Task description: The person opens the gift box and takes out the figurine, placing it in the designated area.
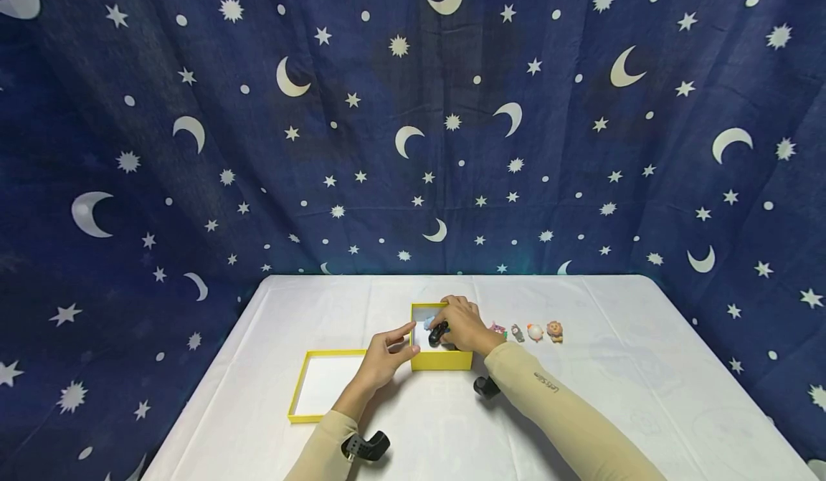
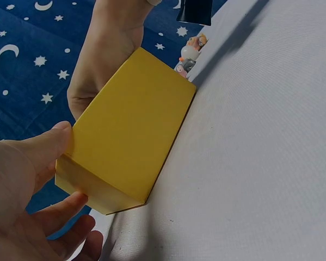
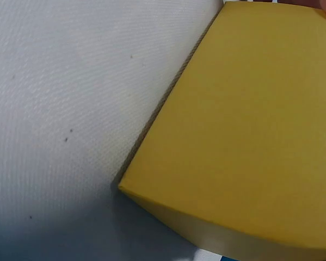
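Note:
A yellow box (image 1: 442, 360) with a white inside stands uncovered on the table. Against its left side rest the fingertips of my left hand (image 1: 385, 355), fairly straight; the left wrist view shows this hand (image 2: 21, 185) touching the box's end (image 2: 105, 190). My right hand (image 1: 461, 325) reaches down into the box from the right. Beside its thumb is a glossy black object (image 1: 438, 333) whose kind is unclear, and a light-blue item (image 1: 429, 322) lies behind that. Whether the right fingers hold anything is hidden. The box's yellow wall (image 3: 239, 125) fills much of the right wrist view.
A yellow-rimmed lid (image 1: 329, 381) lies inside up at the left. Right of the box stand a pink figure (image 1: 497, 329), a grey figure (image 1: 518, 333), a white round figure (image 1: 535, 332) and a brown lion-like figure (image 1: 555, 331). A starry blue curtain (image 1: 361, 137) hangs behind the white table (image 1: 439, 431).

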Tool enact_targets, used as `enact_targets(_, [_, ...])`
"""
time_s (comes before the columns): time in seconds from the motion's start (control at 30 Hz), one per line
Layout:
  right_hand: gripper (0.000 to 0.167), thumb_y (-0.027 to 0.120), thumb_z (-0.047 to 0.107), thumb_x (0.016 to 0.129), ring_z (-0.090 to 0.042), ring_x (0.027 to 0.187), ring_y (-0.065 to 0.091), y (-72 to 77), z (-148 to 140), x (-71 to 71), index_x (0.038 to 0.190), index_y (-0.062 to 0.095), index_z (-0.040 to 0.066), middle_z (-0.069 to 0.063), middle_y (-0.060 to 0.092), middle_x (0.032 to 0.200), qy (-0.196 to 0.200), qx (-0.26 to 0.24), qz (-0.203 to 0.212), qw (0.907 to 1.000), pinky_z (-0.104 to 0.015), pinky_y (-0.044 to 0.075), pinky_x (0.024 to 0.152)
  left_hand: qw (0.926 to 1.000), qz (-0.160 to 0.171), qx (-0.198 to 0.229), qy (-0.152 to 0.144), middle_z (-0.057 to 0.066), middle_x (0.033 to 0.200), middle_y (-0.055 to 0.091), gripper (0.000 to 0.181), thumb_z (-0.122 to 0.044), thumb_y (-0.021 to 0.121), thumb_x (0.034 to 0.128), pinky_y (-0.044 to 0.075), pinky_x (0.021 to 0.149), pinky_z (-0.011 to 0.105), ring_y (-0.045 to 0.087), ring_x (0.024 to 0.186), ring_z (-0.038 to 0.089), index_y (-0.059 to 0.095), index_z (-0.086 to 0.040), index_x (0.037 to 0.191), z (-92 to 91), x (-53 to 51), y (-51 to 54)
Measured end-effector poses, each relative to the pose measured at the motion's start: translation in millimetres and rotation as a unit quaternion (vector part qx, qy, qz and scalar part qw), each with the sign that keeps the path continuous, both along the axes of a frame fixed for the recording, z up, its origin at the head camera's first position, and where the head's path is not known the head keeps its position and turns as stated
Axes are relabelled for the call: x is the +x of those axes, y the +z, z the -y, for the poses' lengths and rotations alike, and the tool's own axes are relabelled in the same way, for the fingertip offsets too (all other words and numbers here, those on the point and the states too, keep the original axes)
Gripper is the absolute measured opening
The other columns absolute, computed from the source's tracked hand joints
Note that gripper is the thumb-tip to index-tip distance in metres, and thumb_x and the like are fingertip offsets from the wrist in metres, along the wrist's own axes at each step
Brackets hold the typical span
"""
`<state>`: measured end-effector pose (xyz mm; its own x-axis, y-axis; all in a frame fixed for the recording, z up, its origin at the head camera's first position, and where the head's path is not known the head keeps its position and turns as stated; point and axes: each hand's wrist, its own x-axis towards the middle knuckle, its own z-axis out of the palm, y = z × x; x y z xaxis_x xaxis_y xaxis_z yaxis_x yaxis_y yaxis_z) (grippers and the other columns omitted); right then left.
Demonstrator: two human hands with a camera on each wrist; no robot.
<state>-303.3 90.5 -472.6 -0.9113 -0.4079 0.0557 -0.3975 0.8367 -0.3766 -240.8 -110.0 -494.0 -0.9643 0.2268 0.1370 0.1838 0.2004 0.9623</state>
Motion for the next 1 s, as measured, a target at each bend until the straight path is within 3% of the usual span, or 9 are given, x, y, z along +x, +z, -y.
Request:
enact_targets(0.1, [0.027, 0.085, 0.009, 0.080, -0.040, 0.138, 0.043, -1.2, 0.2, -0.5, 0.104, 0.082, 0.021, -0.016, 0.055, 0.145, 0.004, 0.008, -0.002, 1.0000, -0.062, 0.035, 0.113, 1.0000, -0.003, -0.006, 0.002, 0.026, 0.148, 0.051, 0.048, -0.003, 0.066, 0.0951, 0.041, 0.114, 0.064, 0.048, 0.134, 0.054, 0.054, 0.007, 0.141, 1.2, -6.6, -11.6])
enact_targets(0.2, [0.027, 0.085, 0.008, 0.079, -0.039, 0.140, 0.043, -3.1, 0.4, -1.8, 0.103, 0.082, 0.021, -0.015, 0.056, 0.146, 0.011, 0.017, -0.011, 0.9997, -0.062, 0.033, 0.115, 0.9999, -0.002, -0.011, -0.001, 0.024, 0.149, 0.052, 0.049, -0.006, 0.068, 0.0951, 0.043, 0.114, 0.061, 0.049, 0.135, 0.052, 0.055, 0.004, 0.142, 2.9, -9.4, -16.8])
enact_targets(0.5, [0.025, 0.085, 0.012, 0.078, -0.036, 0.140, 0.044, -6.5, -2.2, -5.0, 0.100, 0.081, 0.021, -0.014, 0.056, 0.146, 0.042, 0.015, -0.034, 0.9985, -0.064, 0.030, 0.118, 0.9995, 0.003, -0.027, -0.015, 0.022, 0.152, 0.050, 0.051, -0.014, 0.068, 0.0966, 0.045, 0.113, 0.059, 0.048, 0.136, 0.050, 0.054, -0.001, 0.144, 4.7, -8.5, -14.4])
enact_targets(0.83, [0.020, 0.081, 0.015, 0.084, -0.038, 0.139, 0.044, 0.7, -4.9, -6.2, 0.104, 0.080, 0.017, -0.015, 0.056, 0.145, 0.064, -0.059, -0.020, 0.9960, -0.067, 0.029, 0.116, 0.9995, 0.003, -0.025, -0.017, 0.022, 0.152, 0.050, 0.051, -0.013, 0.068, 0.0968, 0.043, 0.114, 0.059, 0.048, 0.137, 0.050, 0.054, -0.001, 0.144, 4.7, -8.6, -13.6])
enact_targets(1.0, [0.020, 0.080, 0.016, 0.086, -0.038, 0.138, 0.045, 3.0, -5.7, -7.8, 0.106, 0.079, 0.016, -0.015, 0.057, 0.144, 0.061, -0.092, -0.014, 0.9938, -0.066, 0.030, 0.115, 0.9983, -0.031, -0.043, -0.023, 0.025, 0.149, 0.051, 0.050, -0.017, 0.067, 0.0976, 0.047, 0.110, 0.059, 0.050, 0.132, 0.052, 0.055, -0.001, 0.144, 6.9, -8.2, -15.0])
